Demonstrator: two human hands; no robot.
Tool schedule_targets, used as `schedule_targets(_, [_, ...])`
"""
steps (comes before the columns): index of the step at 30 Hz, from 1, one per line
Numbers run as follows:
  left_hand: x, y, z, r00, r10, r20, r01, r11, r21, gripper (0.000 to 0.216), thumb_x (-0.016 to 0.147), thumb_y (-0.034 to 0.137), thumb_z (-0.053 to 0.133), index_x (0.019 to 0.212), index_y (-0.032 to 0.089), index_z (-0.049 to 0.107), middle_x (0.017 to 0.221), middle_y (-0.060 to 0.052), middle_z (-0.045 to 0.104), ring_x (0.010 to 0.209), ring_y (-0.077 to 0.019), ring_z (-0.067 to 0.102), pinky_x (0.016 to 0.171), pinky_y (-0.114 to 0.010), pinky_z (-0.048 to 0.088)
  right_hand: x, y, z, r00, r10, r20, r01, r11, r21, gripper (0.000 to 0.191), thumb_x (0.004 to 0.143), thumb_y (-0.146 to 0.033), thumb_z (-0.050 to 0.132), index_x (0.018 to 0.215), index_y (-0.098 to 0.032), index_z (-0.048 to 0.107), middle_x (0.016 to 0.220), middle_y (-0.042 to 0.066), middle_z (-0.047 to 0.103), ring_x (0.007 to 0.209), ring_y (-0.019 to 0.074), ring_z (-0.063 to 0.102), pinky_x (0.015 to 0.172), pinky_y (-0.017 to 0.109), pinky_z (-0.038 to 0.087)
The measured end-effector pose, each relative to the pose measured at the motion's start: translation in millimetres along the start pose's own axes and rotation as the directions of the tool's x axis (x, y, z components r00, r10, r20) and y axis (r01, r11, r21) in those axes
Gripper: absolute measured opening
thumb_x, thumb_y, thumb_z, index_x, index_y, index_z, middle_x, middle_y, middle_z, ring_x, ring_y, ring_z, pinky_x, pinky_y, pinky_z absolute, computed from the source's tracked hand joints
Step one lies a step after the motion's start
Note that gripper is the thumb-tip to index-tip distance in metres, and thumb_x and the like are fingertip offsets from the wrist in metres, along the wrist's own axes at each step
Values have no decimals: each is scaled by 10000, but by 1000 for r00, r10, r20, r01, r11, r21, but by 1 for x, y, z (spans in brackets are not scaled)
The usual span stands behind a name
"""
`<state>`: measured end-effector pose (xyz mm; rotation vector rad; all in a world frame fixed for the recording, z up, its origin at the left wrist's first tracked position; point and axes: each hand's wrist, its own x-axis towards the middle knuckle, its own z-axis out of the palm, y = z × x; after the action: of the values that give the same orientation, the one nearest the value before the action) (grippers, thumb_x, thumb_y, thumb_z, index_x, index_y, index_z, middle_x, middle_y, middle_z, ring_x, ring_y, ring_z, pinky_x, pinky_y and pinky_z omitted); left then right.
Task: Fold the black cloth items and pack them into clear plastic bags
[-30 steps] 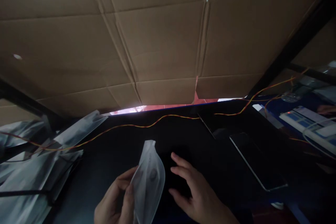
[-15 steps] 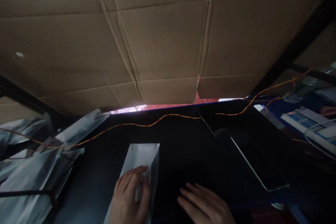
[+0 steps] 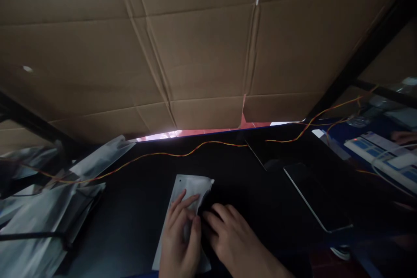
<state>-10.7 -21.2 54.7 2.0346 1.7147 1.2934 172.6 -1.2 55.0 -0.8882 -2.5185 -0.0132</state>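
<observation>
A frosted plastic zip bag (image 3: 192, 182) lies on the black table in front of me, its right edge lifted a little and a small slider at its upper right corner. My left hand (image 3: 182, 234) rests on the bag, thumb and bent fingers closing on its right side. Close beside that edge, my right hand (image 3: 228, 234) has its fingers curled inward and pressed together. The tips of my right fingers are lost in shadow, so what they hold cannot be made out.
Two dark phone-like slabs, a nearer one (image 3: 314, 197) and a farther one (image 3: 260, 154), lie to the right. More frosted bags (image 3: 48, 221) are piled at left. A red-yellow twisted wire (image 3: 208, 142) crosses the table's back, below a cardboard panel (image 3: 202, 61). A white power strip (image 3: 374, 150) sits far right.
The bag has shifted right and turned slightly, with my left hand on it. My right hand has moved left to the bag's edge, its outstretched fingers now curled.
</observation>
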Motion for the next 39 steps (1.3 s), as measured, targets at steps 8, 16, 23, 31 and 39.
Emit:
schedule_targets(8, [-2,-4,4,988,54,148,-65,995,72,231,1049,276,530,889,268,696,1324,-92,793,1424,-396,644,1057,-733,601,0,4,7,996,74,43,-78,991,109,346,1025,-220,634,1360,-201,720,1358,60,789,1409,299,607,1192,459,481])
schedule_targets(16, [-19,-12,7,994,-60,97,65,997,-50,238,1078,259,508,937,250,699,1415,-109,743,1523,-357,550,1235,-685,473,-11,-5,21,996,-88,18,84,981,174,405,1089,-287,617,1489,-229,644,1329,23,808,1386,243,634,1221,423,463])
schedule_targets(23, [-17,-15,8,984,-40,172,45,999,-22,242,1074,280,512,935,265,709,1427,-85,742,1520,-363,554,1250,-734,413,-5,15,-11,993,-94,66,55,892,449,113,1049,-328,684,1052,-274,783,1079,-32,853,1263,192,700,1222,380,466])
schedule_targets(31, [-22,-16,13,991,15,133,-17,1000,18,154,1045,199,543,984,258,671,1453,-110,716,1532,-356,537,1252,-731,407,4,52,-9,799,595,93,-587,737,335,456,865,-283,858,1292,-214,715,1485,194,653,1402,469,562,1083,733,496])
schedule_targets(39, [-22,-14,12,984,55,167,-69,994,82,130,1026,189,553,990,253,660,1486,-108,691,1556,-380,504,1229,-753,423,16,42,-43,845,398,357,-535,638,554,298,825,-44,755,989,-287,705,947,-51,776,914,176,751,837,268,553])
